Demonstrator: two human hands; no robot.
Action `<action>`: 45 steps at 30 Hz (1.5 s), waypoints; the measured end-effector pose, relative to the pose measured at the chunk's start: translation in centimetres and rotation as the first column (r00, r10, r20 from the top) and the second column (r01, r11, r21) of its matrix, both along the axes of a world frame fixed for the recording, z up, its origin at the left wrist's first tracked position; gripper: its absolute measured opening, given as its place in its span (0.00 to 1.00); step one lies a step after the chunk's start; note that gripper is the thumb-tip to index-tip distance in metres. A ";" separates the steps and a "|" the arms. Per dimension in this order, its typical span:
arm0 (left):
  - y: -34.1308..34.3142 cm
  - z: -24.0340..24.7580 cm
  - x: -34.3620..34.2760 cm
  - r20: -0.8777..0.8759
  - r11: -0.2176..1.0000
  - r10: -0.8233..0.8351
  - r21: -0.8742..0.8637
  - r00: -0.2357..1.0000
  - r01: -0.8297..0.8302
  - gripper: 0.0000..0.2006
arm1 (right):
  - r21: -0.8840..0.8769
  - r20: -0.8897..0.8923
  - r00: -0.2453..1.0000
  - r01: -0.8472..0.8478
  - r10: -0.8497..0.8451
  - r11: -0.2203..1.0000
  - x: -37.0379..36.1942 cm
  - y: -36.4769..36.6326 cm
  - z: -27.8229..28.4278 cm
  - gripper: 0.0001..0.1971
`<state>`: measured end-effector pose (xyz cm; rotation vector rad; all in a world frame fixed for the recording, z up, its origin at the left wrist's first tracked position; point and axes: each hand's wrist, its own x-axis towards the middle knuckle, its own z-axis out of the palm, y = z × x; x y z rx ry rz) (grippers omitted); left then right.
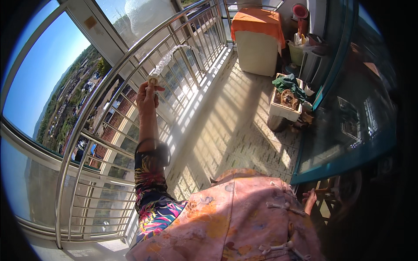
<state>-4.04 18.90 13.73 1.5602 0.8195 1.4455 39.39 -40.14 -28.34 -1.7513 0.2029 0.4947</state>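
Note:
My left hand (148, 98) is raised at the railing, its fingers closed round the pale, round-ended grip of a long stick-like thing wrapped in shiny clear plastic (164, 63). The far part of this thing bends downward in front of the bars, and its kind is unclear. Low on the right, my right hand (309, 201) is partly in shadow beside the pink stained apron (213, 217). Its fingers close on the end of a brown stick-like handle (323, 190), which runs into a dark area where a round shape shows dimly.
A metal railing (98, 95) runs along the windows on the left. At the far end stands a white cabinet-like box (257, 52) under an orange cloth (257, 21). A white foam box (283, 108) holds green cloth. A teal-framed glass door (344, 167) stands on the right.

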 end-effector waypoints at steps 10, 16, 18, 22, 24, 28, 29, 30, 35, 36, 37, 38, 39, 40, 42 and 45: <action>-0.8 0.7 0.9 0.042 0.999 -0.054 0.009 0.998 0.053 0.10 | -0.022 -0.032 0.995 0.098 -0.099 0.995 -3.4 -2.9 0.2 0.25; -2.3 1.0 0.1 0.009 0.996 -0.084 -0.001 0.996 0.084 0.11 | -0.003 -0.058 0.990 0.128 -0.128 0.992 -4.7 -5.2 -0.7 0.25; -2.6 1.0 0.2 0.013 0.993 -0.117 0.007 0.993 0.117 0.11 | 0.000 -0.064 0.990 0.129 -0.129 0.992 -4.9 -5.8 -1.0 0.25; -3.3 1.0 -0.5 0.018 0.996 -0.093 0.012 0.995 0.093 0.11 | -0.026 -0.076 0.987 0.142 -0.144 0.990 -6.1 -7.3 -1.6 0.25; -3.4 0.9 -0.5 0.014 0.997 -0.071 0.020 0.997 0.071 0.10 | -0.045 -0.067 0.984 0.160 -0.163 0.986 -6.3 -7.6 -1.7 0.24; -3.8 0.2 -2.4 -0.009 0.998 -0.067 0.000 0.998 0.067 0.11 | -0.017 -0.019 0.984 0.177 -0.177 0.984 -8.2 -8.2 -0.8 0.24; -3.7 -0.1 -2.6 -0.016 0.997 -0.082 -0.005 0.997 0.082 0.11 | -0.010 0.000 0.984 0.178 -0.178 0.984 -8.6 -8.2 -0.3 0.24; -3.6 -0.5 -2.8 -0.019 0.995 -0.101 -0.011 0.995 0.100 0.11 | -0.008 0.020 0.984 0.177 -0.177 0.984 -9.0 -8.1 0.1 0.24; -3.4 -2.0 -5.2 -0.029 0.999 -0.033 -0.024 0.999 0.032 0.11 | 0.004 0.076 0.988 0.137 -0.136 0.991 -9.8 -7.6 2.8 0.24; -3.3 -2.3 -5.6 -0.019 1.000 -0.009 -0.019 1.000 0.009 0.11 | -0.008 0.076 0.991 0.112 -0.111 0.994 -9.7 -7.5 3.2 0.24; -3.3 -2.6 -6.0 -0.029 1.000 0.012 -0.026 0.999 -0.013 0.11 | -0.022 0.074 0.994 0.086 -0.085 0.996 -9.5 -7.5 3.5 0.24; -3.3 -2.9 -6.5 -0.036 0.999 0.030 -0.024 0.999 -0.031 0.12 | -0.025 0.086 0.994 0.064 -0.061 0.998 -9.3 -7.5 3.6 0.25; -3.4 -3.0 -7.1 -0.041 0.999 0.046 -0.019 0.998 -0.047 0.12 | -0.014 0.105 0.992 0.079 -0.077 0.997 -9.2 -7.3 3.4 0.25; -3.5 -3.3 -7.7 -0.050 0.998 0.059 -0.019 0.997 -0.060 0.12 | 0.005 0.137 0.986 0.096 -0.095 0.995 -9.0 -6.9 3.0 0.25; -4.4 -3.7 -9.1 -0.064 0.997 0.079 -0.014 0.995 -0.080 0.12 | 0.026 0.126 0.987 0.094 -0.097 0.995 -8.3 -6.9 2.3 0.25; -5.3 -3.9 -10.5 -0.111 0.991 0.122 -0.045 0.986 -0.128 0.11 | 0.027 0.038 0.998 0.043 -0.044 0.999 -6.8 -6.5 1.6 0.24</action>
